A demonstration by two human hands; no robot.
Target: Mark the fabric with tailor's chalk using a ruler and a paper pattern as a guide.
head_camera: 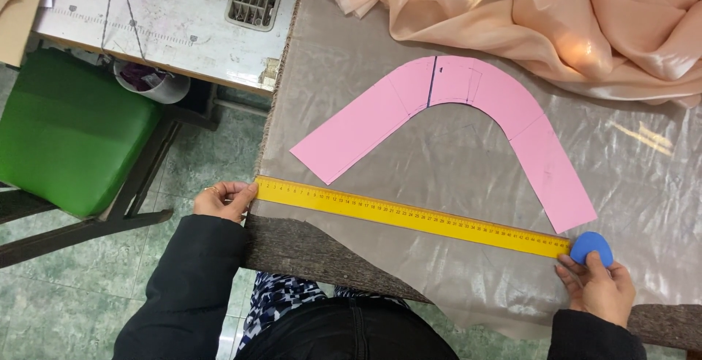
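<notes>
A long yellow ruler (413, 216) lies across sheer pale fabric (468, 155) on the counter (307, 254), near edge. It looks stiff and light, best held flat at its ends. The left hand (223, 200) pinches its left end; the right hand (599, 287) pinches blue tailor's chalk (591, 246) at its right end. A pink curved pattern piece (468, 89) lies beyond.

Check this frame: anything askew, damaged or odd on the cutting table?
Nothing damaged or spilled. The ruler lies slanted across the sheer fabric, left hand at one end, right hand with blue chalk at the other. The fabric's near edge is cut unevenly, baring the table.
</notes>
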